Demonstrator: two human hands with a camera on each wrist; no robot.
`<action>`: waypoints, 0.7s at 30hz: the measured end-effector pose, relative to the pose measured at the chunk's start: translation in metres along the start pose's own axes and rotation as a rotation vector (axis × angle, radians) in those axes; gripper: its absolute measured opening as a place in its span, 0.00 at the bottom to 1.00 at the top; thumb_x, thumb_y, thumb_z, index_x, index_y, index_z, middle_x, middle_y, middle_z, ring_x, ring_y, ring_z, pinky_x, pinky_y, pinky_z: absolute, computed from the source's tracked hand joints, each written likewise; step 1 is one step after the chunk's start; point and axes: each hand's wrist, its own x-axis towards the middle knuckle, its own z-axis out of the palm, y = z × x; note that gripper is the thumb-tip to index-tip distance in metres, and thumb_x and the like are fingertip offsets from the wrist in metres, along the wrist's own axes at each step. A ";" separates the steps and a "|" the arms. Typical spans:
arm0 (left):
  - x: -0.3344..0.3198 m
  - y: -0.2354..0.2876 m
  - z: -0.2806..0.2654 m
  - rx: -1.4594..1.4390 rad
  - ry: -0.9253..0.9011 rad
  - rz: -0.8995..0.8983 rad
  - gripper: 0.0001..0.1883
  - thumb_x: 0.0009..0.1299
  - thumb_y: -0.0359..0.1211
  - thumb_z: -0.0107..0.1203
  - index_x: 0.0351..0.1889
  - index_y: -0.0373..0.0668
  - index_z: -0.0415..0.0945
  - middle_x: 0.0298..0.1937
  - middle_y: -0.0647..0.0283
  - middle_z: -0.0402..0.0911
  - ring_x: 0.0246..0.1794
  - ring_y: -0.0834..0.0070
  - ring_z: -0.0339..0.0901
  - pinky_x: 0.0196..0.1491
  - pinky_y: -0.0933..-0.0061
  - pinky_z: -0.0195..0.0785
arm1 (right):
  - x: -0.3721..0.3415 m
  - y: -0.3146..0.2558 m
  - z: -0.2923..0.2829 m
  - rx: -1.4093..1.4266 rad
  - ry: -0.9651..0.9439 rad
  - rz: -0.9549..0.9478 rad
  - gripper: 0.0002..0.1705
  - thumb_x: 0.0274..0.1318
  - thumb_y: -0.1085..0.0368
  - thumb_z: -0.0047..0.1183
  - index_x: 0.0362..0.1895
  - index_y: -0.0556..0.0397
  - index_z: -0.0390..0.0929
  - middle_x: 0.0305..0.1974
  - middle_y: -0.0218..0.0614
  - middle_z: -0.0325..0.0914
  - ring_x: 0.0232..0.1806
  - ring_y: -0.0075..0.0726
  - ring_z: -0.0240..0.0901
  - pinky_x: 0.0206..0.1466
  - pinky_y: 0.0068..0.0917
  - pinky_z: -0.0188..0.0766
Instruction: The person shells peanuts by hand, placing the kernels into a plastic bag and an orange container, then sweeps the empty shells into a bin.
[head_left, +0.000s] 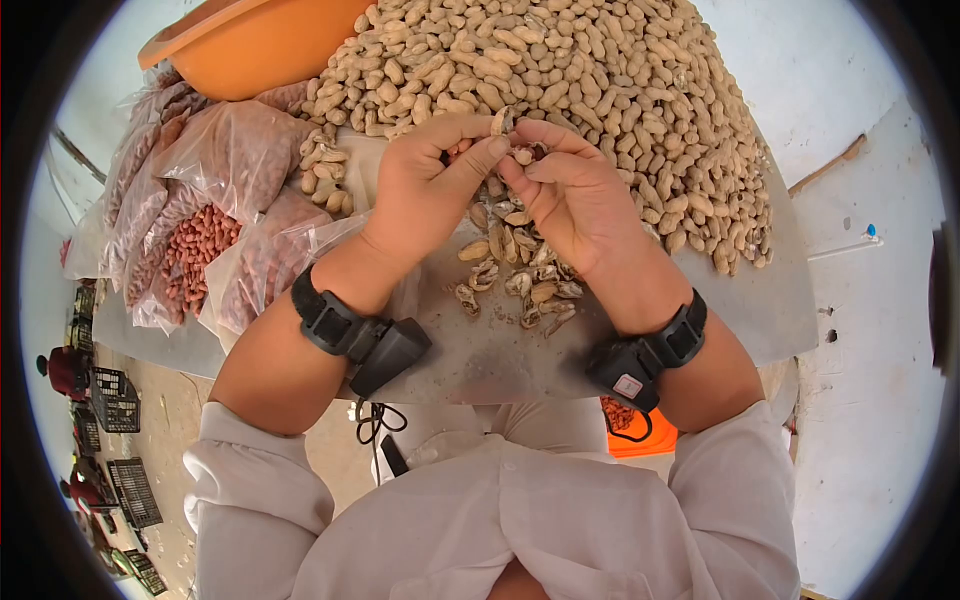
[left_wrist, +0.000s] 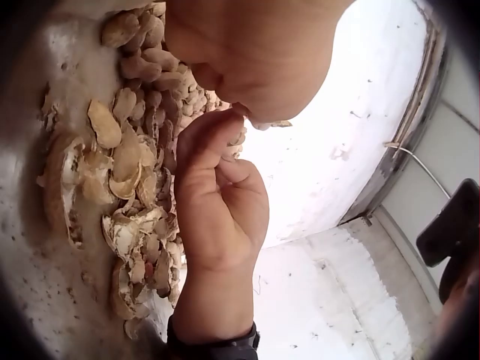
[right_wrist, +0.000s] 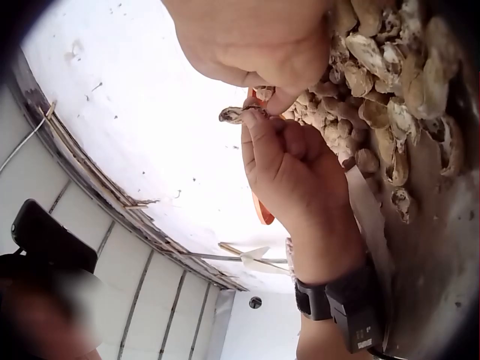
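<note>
Both hands meet over the table at the near edge of a peanut heap [head_left: 560, 60]. The left hand [head_left: 425, 185] pinches a piece of shell [head_left: 502, 121] between thumb and forefinger, and reddish kernels [head_left: 459, 149] show within its curled fingers. Touching it, the right hand [head_left: 572, 195] grips a broken peanut shell [head_left: 527, 153] in its fingertips. The right wrist view shows the left hand [right_wrist: 300, 169] with the shell piece [right_wrist: 232, 114] sticking out past its fingertips. In the left wrist view, the right hand [left_wrist: 221, 195] has curled fingers, partly hidden by the left hand [left_wrist: 259, 56].
Empty shells [head_left: 530, 280] lie on the metal table [head_left: 450, 355] below the hands. Clear bags [head_left: 225, 150] of red kernels and a small group of peanuts [head_left: 325, 175] are at the left. An orange basin [head_left: 250, 50] stands at the back left.
</note>
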 end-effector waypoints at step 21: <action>0.002 0.007 0.001 -0.013 -0.048 -0.108 0.09 0.68 0.32 0.53 0.36 0.33 0.75 0.19 0.75 0.65 0.17 0.89 0.57 0.20 0.86 0.48 | 0.002 -0.003 -0.001 -0.046 -0.025 0.043 0.06 0.54 0.70 0.54 0.36 0.59 0.76 0.27 0.34 0.76 0.22 0.23 0.68 0.24 0.19 0.65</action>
